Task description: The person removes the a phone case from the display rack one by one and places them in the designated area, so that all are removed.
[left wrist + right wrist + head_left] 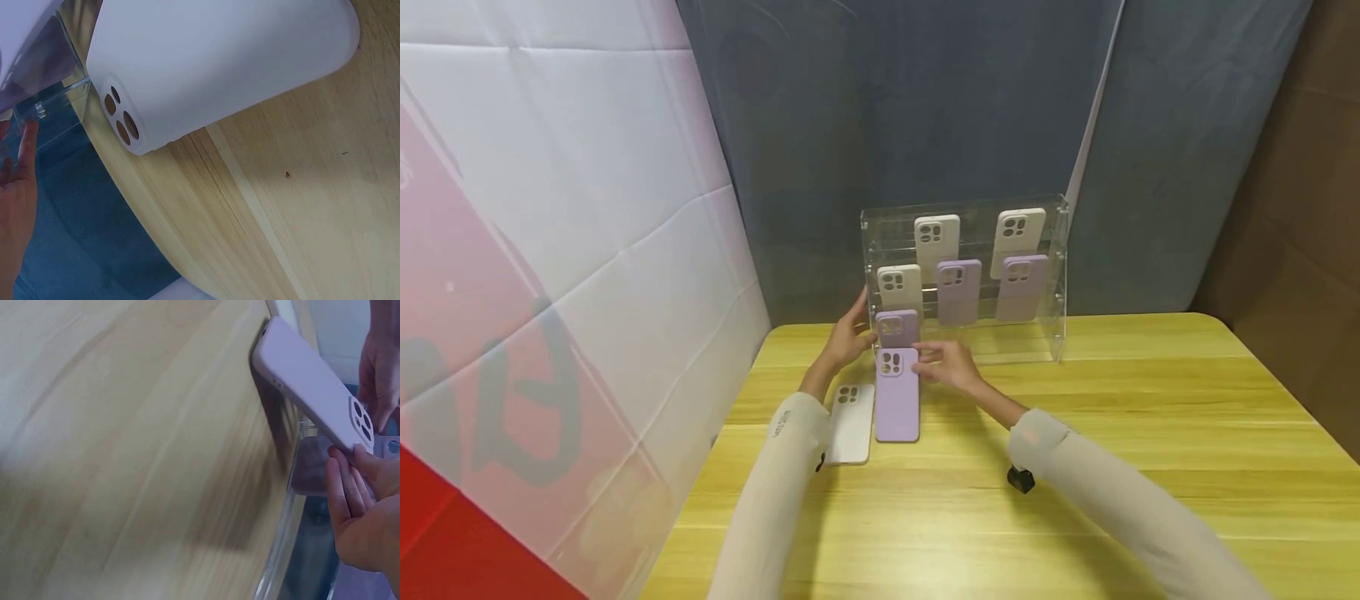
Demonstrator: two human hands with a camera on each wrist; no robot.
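One purple phone case (897,408) sits in the grasp of the right hand (951,365), directly in front of the clear stand's (1060,287) left end. Thumb and fingers pinch it at the camera end; the right-wrist view shows the thumb on the back, beside the lens cutouts, and fingers underneath. Its long axis runs fore and aft, camera end toward the stand and tilted up from the wooden table (1112,500); whether its lower end touches the wood cannot be told. The right hand comes in from the case's right side, clearly the nearer of the two.

The left hand (848,340) lies beyond the case and to its left, at the stand's left side, thumb toward the front. It grasps no case; its visible fingers look fairly straight against the clear edge, seemingly steadying it.

Just past the held case's camera end, a lower purple case (897,328) stands on the rack, nearly in line with it. That alignment appears to be what any forward shift depends on. A white case (850,423) lies just left of the held one, its long axis roughly parallel, beside the left forearm.
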